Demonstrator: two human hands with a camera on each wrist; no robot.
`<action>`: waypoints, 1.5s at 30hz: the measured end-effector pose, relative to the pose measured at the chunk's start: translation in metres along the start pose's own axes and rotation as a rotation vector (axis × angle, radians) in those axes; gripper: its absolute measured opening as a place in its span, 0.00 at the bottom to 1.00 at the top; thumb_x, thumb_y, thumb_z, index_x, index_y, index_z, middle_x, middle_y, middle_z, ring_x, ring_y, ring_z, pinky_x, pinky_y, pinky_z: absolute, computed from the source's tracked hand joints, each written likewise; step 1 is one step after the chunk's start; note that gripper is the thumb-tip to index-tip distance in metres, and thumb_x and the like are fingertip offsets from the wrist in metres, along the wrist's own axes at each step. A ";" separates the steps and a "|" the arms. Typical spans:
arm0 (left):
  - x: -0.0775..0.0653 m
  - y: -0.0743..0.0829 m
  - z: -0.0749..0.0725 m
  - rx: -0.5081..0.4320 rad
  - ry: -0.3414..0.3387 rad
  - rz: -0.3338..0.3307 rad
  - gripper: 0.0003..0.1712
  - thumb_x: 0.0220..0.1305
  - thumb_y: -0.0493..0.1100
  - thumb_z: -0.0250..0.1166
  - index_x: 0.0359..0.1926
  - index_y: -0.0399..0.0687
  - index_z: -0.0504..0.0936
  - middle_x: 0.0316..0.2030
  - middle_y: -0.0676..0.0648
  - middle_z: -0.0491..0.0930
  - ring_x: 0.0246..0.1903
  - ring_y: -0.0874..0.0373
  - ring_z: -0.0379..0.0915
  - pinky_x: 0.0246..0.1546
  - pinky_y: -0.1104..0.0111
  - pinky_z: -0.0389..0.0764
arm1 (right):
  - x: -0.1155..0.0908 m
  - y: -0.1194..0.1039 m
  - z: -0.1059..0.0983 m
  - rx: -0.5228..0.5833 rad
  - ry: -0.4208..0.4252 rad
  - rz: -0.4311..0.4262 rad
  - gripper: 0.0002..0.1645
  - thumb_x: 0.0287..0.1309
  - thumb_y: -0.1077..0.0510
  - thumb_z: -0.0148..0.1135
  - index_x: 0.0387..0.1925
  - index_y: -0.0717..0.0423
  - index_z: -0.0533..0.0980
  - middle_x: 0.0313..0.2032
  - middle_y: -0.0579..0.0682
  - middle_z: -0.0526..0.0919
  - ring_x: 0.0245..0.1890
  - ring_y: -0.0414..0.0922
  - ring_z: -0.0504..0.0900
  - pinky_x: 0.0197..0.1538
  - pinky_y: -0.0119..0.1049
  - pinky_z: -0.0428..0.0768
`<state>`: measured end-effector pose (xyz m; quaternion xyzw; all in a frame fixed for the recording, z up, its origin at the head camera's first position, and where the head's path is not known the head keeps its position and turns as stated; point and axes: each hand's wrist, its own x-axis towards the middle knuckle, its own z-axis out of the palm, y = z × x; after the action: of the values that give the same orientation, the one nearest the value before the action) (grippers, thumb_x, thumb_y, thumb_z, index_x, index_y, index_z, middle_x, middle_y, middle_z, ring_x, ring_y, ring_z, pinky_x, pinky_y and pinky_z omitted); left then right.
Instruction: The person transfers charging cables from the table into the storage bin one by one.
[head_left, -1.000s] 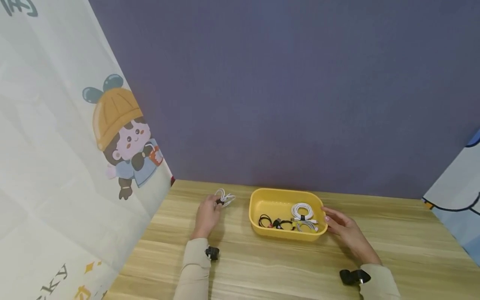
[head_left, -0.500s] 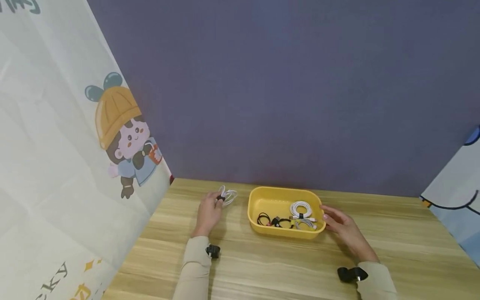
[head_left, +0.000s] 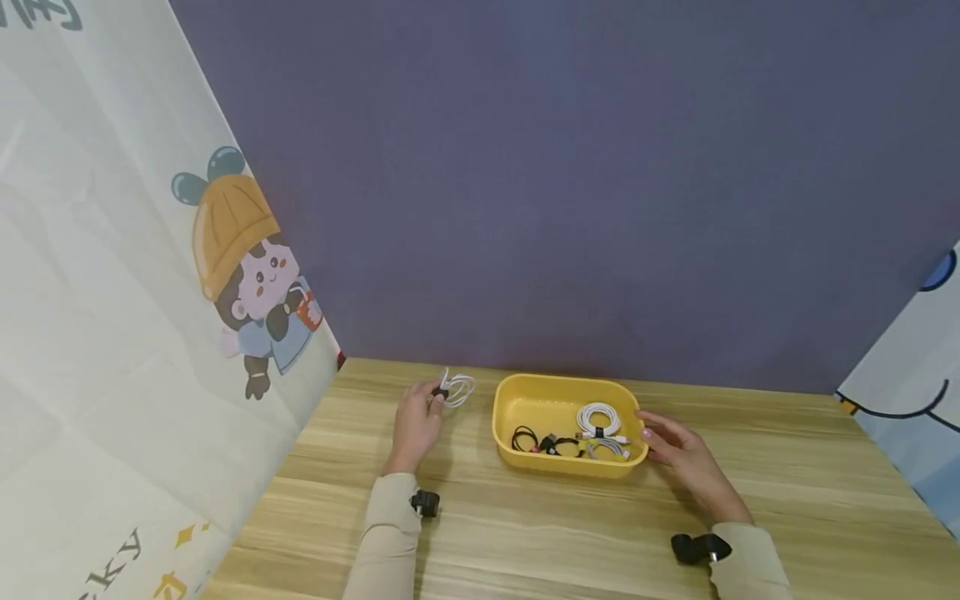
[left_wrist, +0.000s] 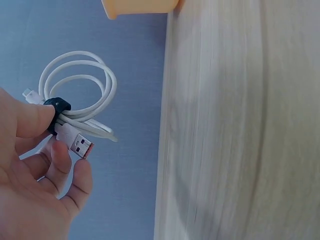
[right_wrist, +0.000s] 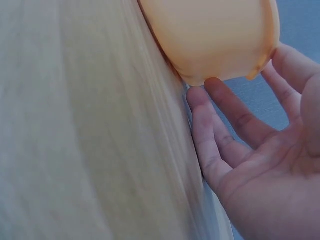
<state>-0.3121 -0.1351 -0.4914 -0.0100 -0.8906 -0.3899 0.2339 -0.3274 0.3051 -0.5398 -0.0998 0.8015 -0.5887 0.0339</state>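
Note:
My left hand (head_left: 417,427) pinches a coiled white USB cable (head_left: 459,389) by its black tie, left of the yellow basket (head_left: 504,443). In the left wrist view, thumb and fingers meet at the tie (left_wrist: 58,105), and the cable's USB plug (left_wrist: 81,145) points outward, held off the tabletop. My right hand (head_left: 690,462) touches the basket's right end with fingers fairly straight; in the right wrist view, the thumb reaches the rim and the fingertips lie against the outer wall (right_wrist: 210,45). In the basket lie a white coiled cable (head_left: 597,418), a grey cable (head_left: 606,450) and several black ones (head_left: 524,438).
A wooden table (head_left: 480,533) bears the basket near its back edge. Behind it rises a dark blue-grey panel (head_left: 570,192). White printed sheets hang at the left (head_left: 97,275) and right sides.
The left hand has raised the white cable slightly and turned it a little. The right hand stays at the basket's end; the whole head view has shifted slightly.

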 end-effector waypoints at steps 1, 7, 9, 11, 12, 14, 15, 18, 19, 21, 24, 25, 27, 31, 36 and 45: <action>0.000 0.000 0.000 0.000 0.003 0.004 0.18 0.72 0.36 0.61 0.60 0.36 0.82 0.54 0.38 0.83 0.49 0.45 0.77 0.52 0.50 0.81 | 0.000 0.000 0.000 0.000 0.000 0.000 0.34 0.76 0.46 0.55 0.74 0.57 0.66 0.70 0.68 0.68 0.50 0.19 0.75 0.50 0.26 0.83; 0.000 0.002 0.003 -0.007 0.014 0.023 0.17 0.72 0.35 0.61 0.59 0.35 0.82 0.53 0.37 0.83 0.46 0.46 0.77 0.49 0.52 0.81 | 0.000 0.001 0.000 0.001 -0.002 -0.006 0.34 0.76 0.46 0.55 0.74 0.58 0.65 0.70 0.68 0.68 0.50 0.19 0.75 0.50 0.26 0.83; 0.000 0.003 0.004 -0.003 0.013 0.027 0.17 0.72 0.35 0.60 0.59 0.35 0.82 0.54 0.37 0.82 0.48 0.45 0.77 0.51 0.51 0.81 | 0.000 0.002 0.000 0.001 -0.003 -0.006 0.34 0.76 0.46 0.55 0.74 0.58 0.65 0.70 0.68 0.68 0.50 0.19 0.75 0.50 0.26 0.83; -0.001 0.004 0.004 -0.003 0.011 0.032 0.17 0.72 0.35 0.60 0.59 0.35 0.81 0.54 0.37 0.82 0.49 0.44 0.77 0.52 0.50 0.81 | 0.000 0.002 0.000 0.000 -0.002 -0.005 0.34 0.76 0.46 0.55 0.74 0.58 0.65 0.70 0.68 0.68 0.50 0.19 0.75 0.50 0.26 0.83; -0.001 0.004 0.004 -0.004 0.011 0.034 0.18 0.72 0.35 0.60 0.59 0.35 0.81 0.54 0.37 0.82 0.50 0.44 0.77 0.53 0.50 0.81 | 0.000 0.002 0.000 0.000 -0.002 -0.006 0.34 0.76 0.46 0.56 0.74 0.58 0.65 0.70 0.68 0.68 0.50 0.19 0.75 0.50 0.26 0.83; -0.001 0.005 0.004 -0.012 0.010 0.035 0.18 0.72 0.34 0.59 0.59 0.35 0.81 0.54 0.36 0.82 0.52 0.43 0.77 0.55 0.49 0.80 | 0.000 0.002 0.000 -0.002 -0.002 -0.007 0.35 0.75 0.45 0.56 0.74 0.57 0.66 0.70 0.68 0.68 0.50 0.19 0.75 0.50 0.26 0.83; -0.001 0.006 0.004 -0.017 0.010 0.038 0.17 0.72 0.34 0.59 0.59 0.34 0.81 0.54 0.36 0.82 0.52 0.42 0.77 0.55 0.48 0.80 | -0.001 0.002 0.000 0.000 -0.001 -0.007 0.35 0.75 0.45 0.56 0.74 0.57 0.66 0.70 0.68 0.68 0.50 0.19 0.75 0.50 0.26 0.83; -0.001 0.007 0.006 -0.020 0.005 0.042 0.17 0.72 0.34 0.59 0.58 0.35 0.81 0.54 0.37 0.82 0.56 0.42 0.76 0.59 0.47 0.78 | -0.001 0.001 -0.001 0.002 -0.002 -0.005 0.35 0.75 0.45 0.56 0.74 0.57 0.66 0.70 0.67 0.68 0.50 0.20 0.76 0.50 0.26 0.84; 0.000 0.007 0.006 -0.018 0.004 0.047 0.17 0.72 0.34 0.59 0.58 0.35 0.81 0.54 0.37 0.82 0.56 0.42 0.76 0.61 0.47 0.78 | -0.001 0.001 -0.001 0.005 -0.002 -0.003 0.35 0.75 0.45 0.56 0.74 0.57 0.66 0.70 0.67 0.69 0.50 0.20 0.76 0.50 0.26 0.84; 0.000 0.007 0.007 -0.009 0.003 0.056 0.17 0.72 0.34 0.59 0.58 0.35 0.81 0.54 0.38 0.82 0.57 0.41 0.75 0.63 0.47 0.76 | -0.001 0.001 -0.001 0.010 -0.004 -0.001 0.35 0.75 0.45 0.56 0.74 0.57 0.66 0.70 0.68 0.69 0.50 0.21 0.76 0.50 0.27 0.84; 0.001 0.007 0.008 -0.008 0.005 0.071 0.17 0.72 0.34 0.59 0.58 0.35 0.82 0.54 0.38 0.82 0.58 0.41 0.75 0.64 0.47 0.75 | 0.000 0.001 -0.001 0.012 -0.007 0.001 0.34 0.75 0.46 0.56 0.74 0.57 0.66 0.69 0.68 0.69 0.50 0.21 0.77 0.50 0.27 0.84; 0.001 0.007 0.009 -0.009 0.004 0.077 0.17 0.72 0.34 0.59 0.58 0.35 0.82 0.54 0.38 0.83 0.58 0.41 0.76 0.64 0.47 0.76 | 0.000 0.001 -0.001 0.014 -0.006 0.001 0.34 0.75 0.46 0.56 0.74 0.58 0.66 0.69 0.68 0.69 0.50 0.22 0.77 0.50 0.27 0.84; 0.002 0.008 0.009 -0.013 0.001 0.085 0.17 0.72 0.34 0.59 0.58 0.35 0.81 0.54 0.38 0.83 0.57 0.41 0.76 0.63 0.47 0.76 | 0.001 0.002 -0.001 0.011 -0.005 0.000 0.34 0.75 0.46 0.57 0.74 0.58 0.66 0.69 0.67 0.69 0.50 0.21 0.77 0.50 0.27 0.84; 0.002 0.013 0.010 -0.010 -0.018 0.091 0.17 0.72 0.34 0.59 0.59 0.35 0.81 0.54 0.38 0.82 0.57 0.42 0.76 0.63 0.48 0.77 | 0.001 0.003 -0.001 0.011 -0.002 -0.006 0.34 0.75 0.46 0.57 0.74 0.58 0.66 0.69 0.66 0.70 0.50 0.22 0.77 0.49 0.27 0.84; 0.000 0.018 0.011 0.001 -0.042 0.092 0.17 0.73 0.34 0.58 0.59 0.34 0.80 0.53 0.38 0.82 0.56 0.42 0.76 0.61 0.48 0.78 | 0.001 0.002 -0.001 0.014 -0.003 0.000 0.34 0.75 0.46 0.57 0.74 0.57 0.66 0.69 0.65 0.70 0.51 0.22 0.77 0.50 0.27 0.84; -0.001 0.020 0.017 -0.001 -0.038 0.098 0.16 0.73 0.33 0.57 0.57 0.33 0.80 0.52 0.37 0.81 0.56 0.42 0.75 0.61 0.47 0.77 | 0.000 0.000 -0.001 0.015 -0.013 0.009 0.35 0.75 0.46 0.56 0.75 0.57 0.65 0.72 0.67 0.67 0.51 0.21 0.76 0.50 0.27 0.84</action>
<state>-0.3137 -0.1091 -0.4880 -0.0612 -0.8931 -0.3782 0.2357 -0.3272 0.3058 -0.5398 -0.0995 0.7973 -0.5939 0.0425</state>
